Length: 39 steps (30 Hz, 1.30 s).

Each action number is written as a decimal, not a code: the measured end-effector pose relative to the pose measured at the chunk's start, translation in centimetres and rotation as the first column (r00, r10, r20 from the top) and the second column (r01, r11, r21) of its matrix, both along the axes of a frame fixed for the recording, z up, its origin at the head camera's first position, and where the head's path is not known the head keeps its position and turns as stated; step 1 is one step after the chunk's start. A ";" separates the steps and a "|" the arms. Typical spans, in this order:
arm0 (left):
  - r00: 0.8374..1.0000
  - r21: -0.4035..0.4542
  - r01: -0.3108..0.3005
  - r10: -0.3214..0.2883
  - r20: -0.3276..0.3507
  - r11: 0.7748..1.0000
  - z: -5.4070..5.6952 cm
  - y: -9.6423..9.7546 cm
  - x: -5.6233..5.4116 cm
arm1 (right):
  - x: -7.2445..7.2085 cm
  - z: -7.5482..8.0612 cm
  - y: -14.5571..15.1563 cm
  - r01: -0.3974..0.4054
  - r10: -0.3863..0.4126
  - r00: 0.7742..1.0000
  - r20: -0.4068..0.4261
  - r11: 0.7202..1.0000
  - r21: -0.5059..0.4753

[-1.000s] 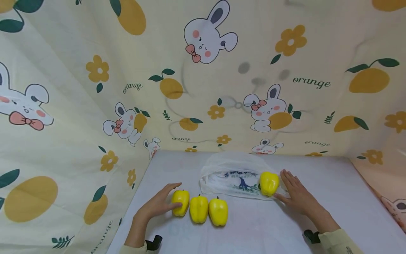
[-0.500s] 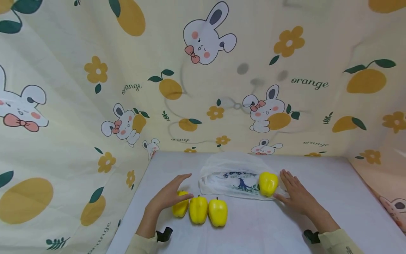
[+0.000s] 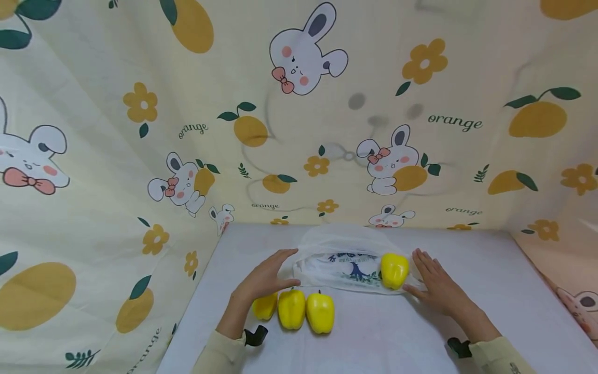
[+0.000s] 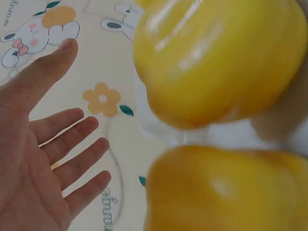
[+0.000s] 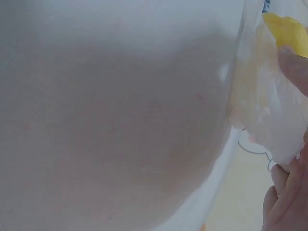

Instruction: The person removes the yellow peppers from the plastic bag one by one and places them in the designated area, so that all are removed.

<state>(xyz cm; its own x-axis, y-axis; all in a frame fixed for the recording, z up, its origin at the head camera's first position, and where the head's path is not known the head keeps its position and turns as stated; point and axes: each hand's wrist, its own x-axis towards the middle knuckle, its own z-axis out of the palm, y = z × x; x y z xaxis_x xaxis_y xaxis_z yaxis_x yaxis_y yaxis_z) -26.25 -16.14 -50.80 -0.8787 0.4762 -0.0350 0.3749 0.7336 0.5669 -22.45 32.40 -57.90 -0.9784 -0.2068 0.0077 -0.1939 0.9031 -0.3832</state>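
In the head view a white plastic bag [image 3: 322, 270] with a printed blue tree lies flat at the back of the table. One yellow bell pepper [image 3: 394, 271] rests on the bag's right side. My right hand [image 3: 439, 285] lies beside it with straight fingers, touching the bag's right edge; in the right wrist view the thumb [image 5: 294, 67] is close against the pepper. My left hand [image 3: 266, 278] hovers at the bag's left edge, fingers extended and holding nothing. Below it sit three more yellow peppers in a row; the hand partly covers the leftmost pepper [image 3: 265, 307].
The middle pepper [image 3: 291, 310] and the right-hand pepper [image 3: 320, 312] stand side by side on the white table [image 3: 374, 337]. A patterned cloth [image 3: 289, 135] with rabbits and oranges walls the back and sides.
My left hand has moved right and away from me, off the leftmost pepper to the bag's left edge. The right hand and the peppers have stayed in place.
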 end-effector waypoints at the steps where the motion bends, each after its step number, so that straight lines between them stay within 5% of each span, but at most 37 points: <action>1: 1.000 0.001 0.006 -0.006 0.003 1.000 0.1 0.3 -0.1 | 0.0 0.0 0.0 0.000 0.000 1.000 0.001 1.000 0.000; 13: 0.997 -0.034 0.068 -0.069 -0.032 0.997 1.0 4.2 -0.9 | -0.3 -0.3 0.2 0.003 -0.003 1.000 0.003 1.000 0.005; 39: 0.981 -0.069 0.183 -0.187 -0.045 0.981 -0.1 12.7 -1.7 | 0.1 -0.4 0.0 0.001 -0.001 1.000 0.025 1.000 -0.022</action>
<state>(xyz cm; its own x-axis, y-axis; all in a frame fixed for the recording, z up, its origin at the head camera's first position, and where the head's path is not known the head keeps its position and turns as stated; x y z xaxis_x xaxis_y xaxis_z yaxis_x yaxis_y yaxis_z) -27.98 -3.43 -50.91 -0.7770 0.6288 -0.0281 0.5350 0.6833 0.4969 -22.36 32.45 -58.30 -0.9785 -0.2059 -0.0121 -0.1832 0.8946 -0.4076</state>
